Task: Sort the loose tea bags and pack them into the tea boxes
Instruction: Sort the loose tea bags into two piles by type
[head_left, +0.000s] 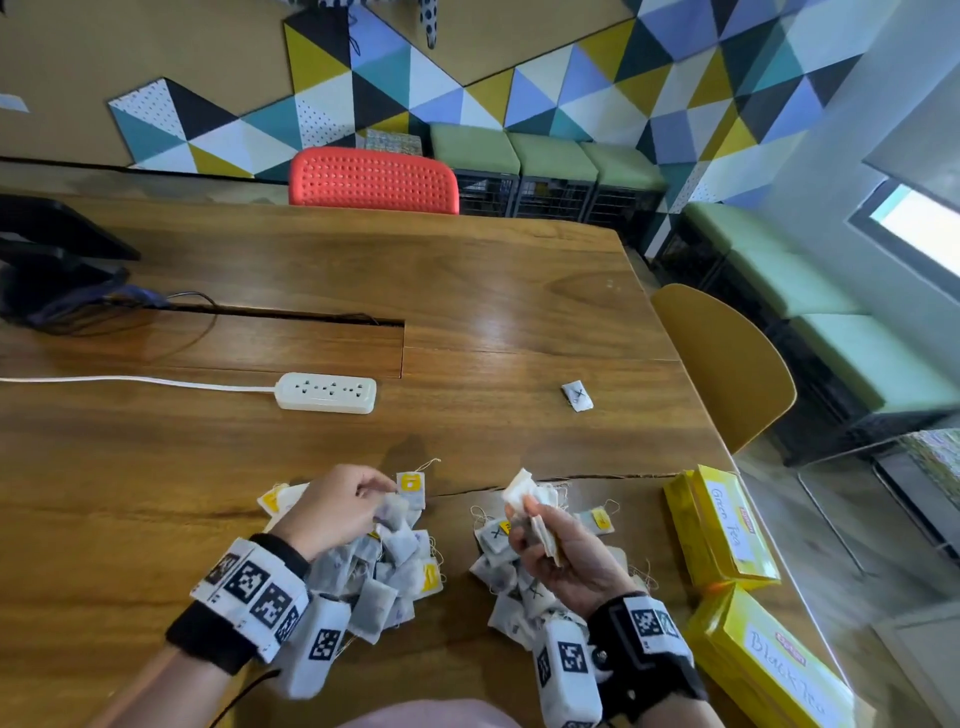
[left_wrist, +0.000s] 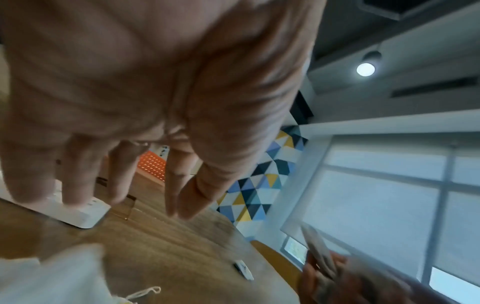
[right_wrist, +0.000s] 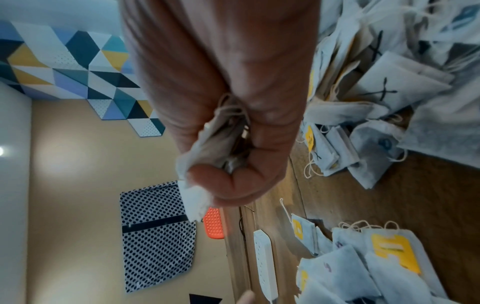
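Wooden table (head_left: 467, 291) is where all this happens, glossy brown grain with a long crack near my edge. Going left to right: a dark bag or stand (head_left: 57, 265) sits far left, then a white plastic power strip (head_left: 326, 393) with its cord trailing off.

My left hand (head_left: 332, 512) hovers over the left pile of tea bags (head_left: 384, 577). From the head view the fingers look curled down onto a bag at the top of the heap, but the wrist view shows them fairly straight and holding nothing, so I can't tell whether it actually grips one. These bags are soft, papery grey-white squares with thin strings and yellow tags.

My right hand (head_left: 556, 556) is lifted off the table, clutching a small bunch of tea bags (head_left: 527, 499), pinched between thumb and fingers, crumpled and fibrous. Under it lies the right pile (head_left: 511, 587), several bags marked with a black X. One stray X-marked bag (head_left: 577, 396) lies well apart, further out on the table.

Far right are two yellow cardboard boxes with handwritten labels: the Green Tea box (head_left: 719, 525) and the Black Tea box (head_left: 769, 665).

Progress-wise, I'd say sorting looks mostly done, two heaps, but packing has barely started; both piles are still on the table.
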